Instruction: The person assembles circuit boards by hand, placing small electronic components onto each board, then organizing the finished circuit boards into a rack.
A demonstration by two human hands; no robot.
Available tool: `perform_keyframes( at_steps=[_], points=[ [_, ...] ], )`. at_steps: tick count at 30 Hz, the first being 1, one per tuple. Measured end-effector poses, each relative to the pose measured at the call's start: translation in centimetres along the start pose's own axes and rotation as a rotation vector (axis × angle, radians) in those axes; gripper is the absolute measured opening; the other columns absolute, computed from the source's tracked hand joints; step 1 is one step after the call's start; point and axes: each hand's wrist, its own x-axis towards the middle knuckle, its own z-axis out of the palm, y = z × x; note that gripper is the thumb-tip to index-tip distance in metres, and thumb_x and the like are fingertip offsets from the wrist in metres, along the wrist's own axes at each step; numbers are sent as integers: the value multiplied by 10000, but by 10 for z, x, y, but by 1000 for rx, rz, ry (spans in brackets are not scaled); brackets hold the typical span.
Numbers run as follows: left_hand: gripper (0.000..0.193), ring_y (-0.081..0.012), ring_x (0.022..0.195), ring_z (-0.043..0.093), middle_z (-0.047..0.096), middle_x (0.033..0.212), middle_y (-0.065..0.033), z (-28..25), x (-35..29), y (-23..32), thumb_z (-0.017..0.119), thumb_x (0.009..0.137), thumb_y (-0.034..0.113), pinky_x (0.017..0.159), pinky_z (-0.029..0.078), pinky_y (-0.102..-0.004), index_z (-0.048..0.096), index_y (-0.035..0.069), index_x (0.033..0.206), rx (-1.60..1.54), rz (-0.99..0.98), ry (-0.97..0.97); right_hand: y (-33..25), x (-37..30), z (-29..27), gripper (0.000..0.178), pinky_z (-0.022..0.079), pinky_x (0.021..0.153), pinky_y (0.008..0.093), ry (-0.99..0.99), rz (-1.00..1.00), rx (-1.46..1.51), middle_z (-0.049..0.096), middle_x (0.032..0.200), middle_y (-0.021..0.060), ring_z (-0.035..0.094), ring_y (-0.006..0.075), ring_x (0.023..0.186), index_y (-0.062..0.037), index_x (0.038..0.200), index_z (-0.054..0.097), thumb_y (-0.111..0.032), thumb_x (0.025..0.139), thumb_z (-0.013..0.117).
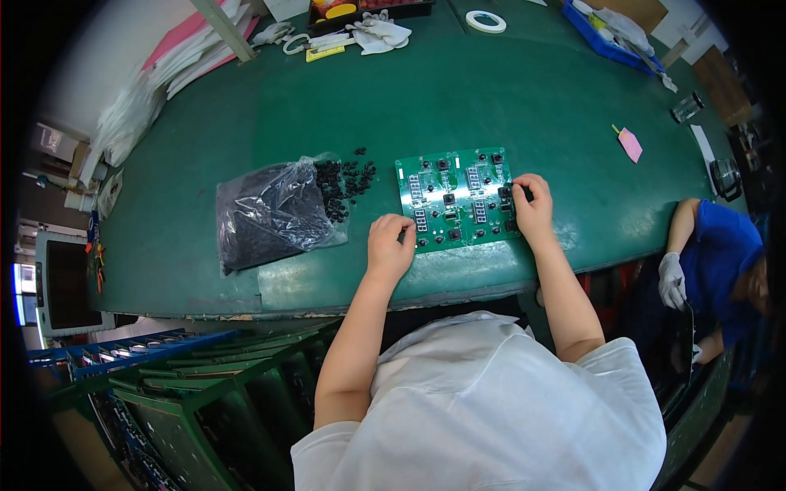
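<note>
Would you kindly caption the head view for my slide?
Left hand and right hand, both bare, flank a green rectangular circuit board.

"How's the light?"
"Fairly bright across the table [557, 98], with a pale sheen along its near edge below the circuit board [454, 200] and glints on the plastic bag [274, 213]."
"Anything harsher?"
"A window [26, 295] glares beyond the left edge; the racks [246, 401] under the near edge sit in shadow."
"Sharpness?"
"Decent mid-table; the table's edges bow, and black swallows the frame's corners."
</note>
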Motion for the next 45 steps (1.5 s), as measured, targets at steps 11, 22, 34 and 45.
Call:
perform_keyframes(
  at_steps=[11, 22, 34, 45],
  points=[
    [58, -264, 806, 568, 587, 830, -63, -3, -1, 1, 648, 754, 70, 747, 413, -395, 622, 78, 805, 306, 188, 3, -7, 41, 11, 281, 430, 927, 385, 49, -13, 60, 609, 1081, 145, 558, 315, 1058, -27, 1076, 594, -115, 812, 631],
    [149, -274, 778, 571, 601, 831, -85, -19, -45, 35, 660, 783, 155, 728, 433, -405, 641, 45, 881, 298, -181, 0, -56, 99, 37, 364, 504, 815, 434, -795, -226, -614, 652, 1020, 136, 607, 306, 986, -80, 1056, 644, -354, 822, 595],
    [463, -299, 965, 563, 624, 1063, -139, 2, -10, 31, 639, 831, 313, 859, 446, -388, 600, -19, 1151, -57, -516, -341, -17, 78, -32, 186, 462, 589, 336, -863, 472, -143, 636, 700, 55, 578, 170, 644, -55, 773, 638, -217, 853, 593],
    [204, -319, 960, 568, 634, 983, -123, -42, 71, -18, 636, 807, 160, 848, 460, -412, 666, 61, 983, 220, -232, 50, -50, -63, -17, 169, 449, 648, 259, -206, 933, 771, 599, 784, -14, 538, 81, 701, -64, 878, 564, -187, 967, 489]
  ],
)
